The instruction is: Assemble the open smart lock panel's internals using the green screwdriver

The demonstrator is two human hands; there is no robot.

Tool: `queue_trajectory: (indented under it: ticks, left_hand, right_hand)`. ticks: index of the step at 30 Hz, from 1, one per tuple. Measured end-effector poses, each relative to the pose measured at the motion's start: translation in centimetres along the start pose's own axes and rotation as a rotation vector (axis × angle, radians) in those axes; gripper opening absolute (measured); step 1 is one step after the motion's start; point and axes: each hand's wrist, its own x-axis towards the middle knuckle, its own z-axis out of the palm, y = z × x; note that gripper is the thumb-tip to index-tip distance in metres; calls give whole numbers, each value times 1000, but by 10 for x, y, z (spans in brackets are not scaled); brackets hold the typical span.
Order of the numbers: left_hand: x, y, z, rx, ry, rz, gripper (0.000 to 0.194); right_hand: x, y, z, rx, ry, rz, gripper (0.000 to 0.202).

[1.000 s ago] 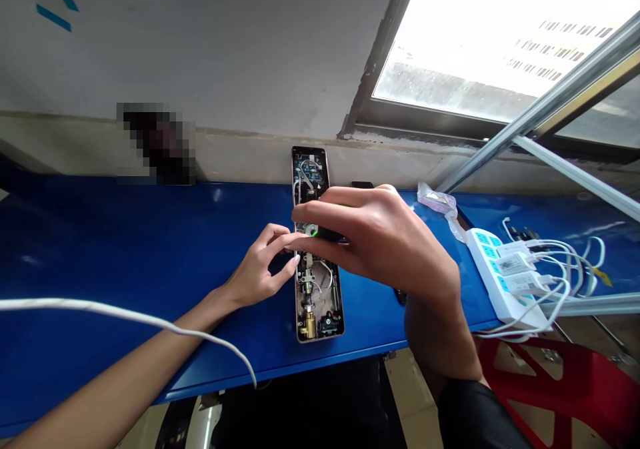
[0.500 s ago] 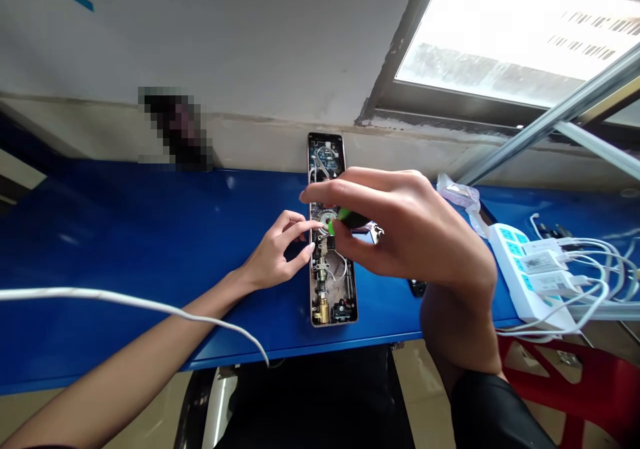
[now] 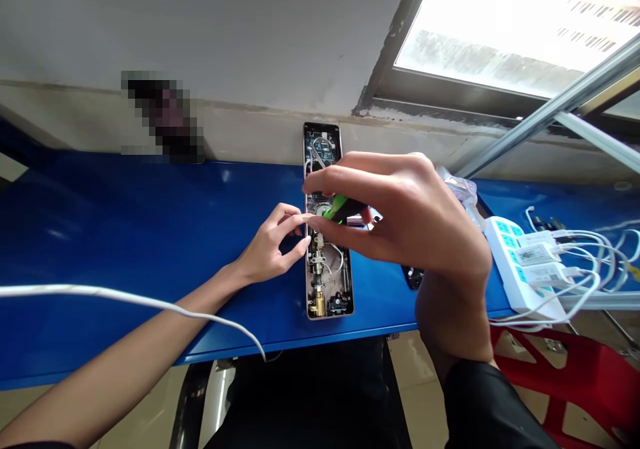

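A long, narrow case [image 3: 349,295] lies on the blue table with its inside facing up, full of circuit boards, white wires and brass-coloured parts. My right hand [image 3: 400,209] is closed around a green and black screwdriver [image 3: 350,207] and hangs over the middle of the case. The screwdriver's tip is hidden by my fingers. From the left, my left hand [image 3: 275,243] reaches to the case's rim, index finger and thumb stretched out and apart. Its index fingertip meets the right hand's fingers over the case, and its thumb touches the left rim.
On the right stands a white power strip [image 3: 520,282] with several plugged-in chargers and cables. A plastic bag [image 3: 460,189] lies behind it. A small black object [image 3: 414,277] is partly hidden by my right wrist. A white cable [image 3: 150,304] crosses my left forearm. A red stool [image 3: 575,369] stands below.
The view has shifted slightly, so everything sits a little higher and further left. The screwdriver's green part now leans more to the left, and both hands' fingertips have come closer together.
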Motion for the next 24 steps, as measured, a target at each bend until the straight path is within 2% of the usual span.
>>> queue_trajectory:
  ticks: [4,8,16,20,24]
  left_hand:
    - [0,-1,0,-2,-7,-14,26]
    - [1,-1,-3,-28,-24,-8,32]
    - [3,0,-7,12,55,-26,21]
    - [4,2,-8,24,95,-21,16]
    - [5,2,-10,-3,92,2,11]
  right_hand:
    - [0,0,-2,5,-16,-1,23]
    - [0,-1,-4,49,-32,0,38]
    - [-2,5,-7,62,-35,-16,21]
    - [-2,4,-9,90,-81,-5,37]
    - [-1,5,-7,41,-19,-19,21]
